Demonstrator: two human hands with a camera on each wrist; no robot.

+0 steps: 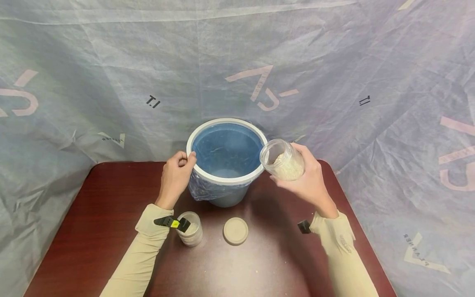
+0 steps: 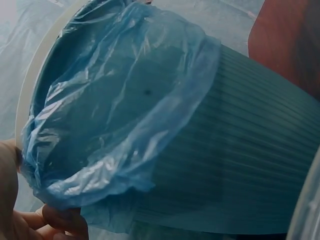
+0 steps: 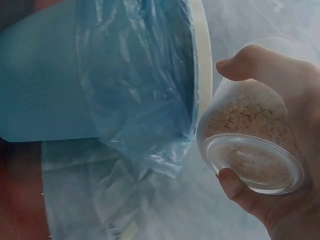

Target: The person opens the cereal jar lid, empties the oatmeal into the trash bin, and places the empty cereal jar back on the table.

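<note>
— Right hand [image 1: 309,181]?
— Wrapped around a clear jar [image 1: 283,160], fingers and thumb curled about its side, pale grains inside. Tipped over, long axis running up-left to down-right, open mouth pointing left toward the bin [image 1: 226,152], base toward the palm. Held in the air just beside the bin's right rim, mouth close to the white ring but apparently not touching.
— Left hand [image 1: 175,178]?
— Curled onto the left rim of the bin, thumb over the white ring, fingers against the blue liner bag [image 2: 110,115] folded down outside.
— And the bin?
— Upright near the far edge of the table [image 1: 92,231], about midway between its far corners, mouth facing up, ribbed blue wall under the bag.
— Anything nearer?
— A round tan lid [image 1: 235,231] lying flat toward the middle of the table. Left of it, a second clear jar [image 1: 190,234], upright, open, partly filled with pale grains, half hidden behind the left sleeve. Crumpled grey sheeting [image 1: 334,62] hanging behind the table.
</note>
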